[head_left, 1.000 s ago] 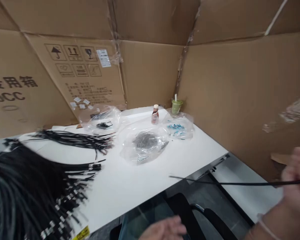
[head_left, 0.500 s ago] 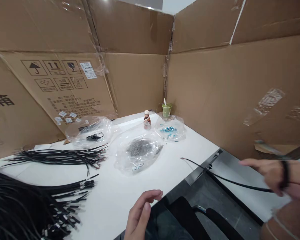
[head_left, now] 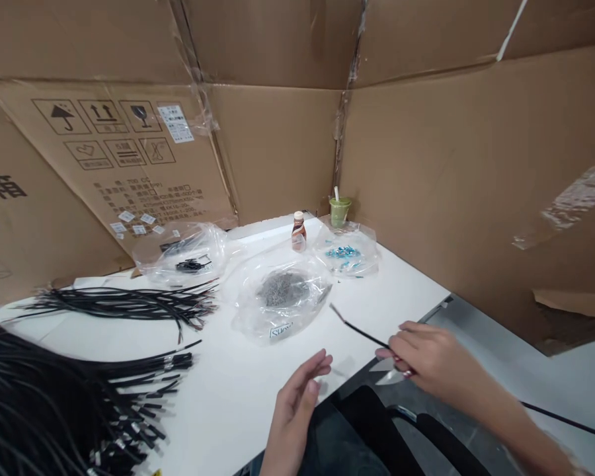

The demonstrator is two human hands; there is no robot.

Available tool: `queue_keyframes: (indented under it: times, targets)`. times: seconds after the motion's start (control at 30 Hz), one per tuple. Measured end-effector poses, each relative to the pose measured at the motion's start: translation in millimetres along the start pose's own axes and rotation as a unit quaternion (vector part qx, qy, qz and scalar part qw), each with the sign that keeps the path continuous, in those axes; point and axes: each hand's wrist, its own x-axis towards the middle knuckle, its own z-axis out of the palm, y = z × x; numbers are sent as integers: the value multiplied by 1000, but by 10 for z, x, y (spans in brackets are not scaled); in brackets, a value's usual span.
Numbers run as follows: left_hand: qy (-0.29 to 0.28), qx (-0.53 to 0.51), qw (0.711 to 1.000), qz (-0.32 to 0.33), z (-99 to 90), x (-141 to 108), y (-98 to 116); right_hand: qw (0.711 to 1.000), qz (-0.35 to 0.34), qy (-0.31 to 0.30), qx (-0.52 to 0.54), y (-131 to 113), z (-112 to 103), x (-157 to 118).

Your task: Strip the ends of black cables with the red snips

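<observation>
My right hand [head_left: 421,357] closes around a black cable [head_left: 361,332], whose thin bare end points up and left over the table. Under its fingers show pale, pointed, blade-like pieces [head_left: 389,375] with reddish parts; what they belong to is mostly hidden. My left hand [head_left: 297,410] hovers at the table's near edge, fingers curved and thumb apart, with nothing in it. A clear bag [head_left: 282,291] of fine grey pieces lies beyond both hands. Another clear bag [head_left: 347,252], with small blue pieces, is farther back.
A large heap of black cables [head_left: 44,403] covers the near left, with a looser bundle [head_left: 123,303] behind it. A bag with short black pieces [head_left: 193,264], a small bottle [head_left: 299,231] and a green cup [head_left: 340,211] stand toward the back. Cardboard walls [head_left: 277,145] enclose the table.
My right hand has come in from the far right to the table's edge, and the cable end has shifted left with it. My left hand has moved slightly right and up.
</observation>
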Motion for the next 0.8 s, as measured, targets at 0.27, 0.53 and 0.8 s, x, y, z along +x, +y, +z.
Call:
queue_keyframes:
  times: [0.27,0.53,0.8]
  targets:
    - [54,-53,997,-13,4,167,50,997,-72,-35,23,-256,445,305]
    - [238,-163,955,67,-172,3,175,984,-100,-52,141,-570,556,483]
    - [463,-315,811,169,-1239,-344,669,976,-75,-155,134,-330,1008,179]
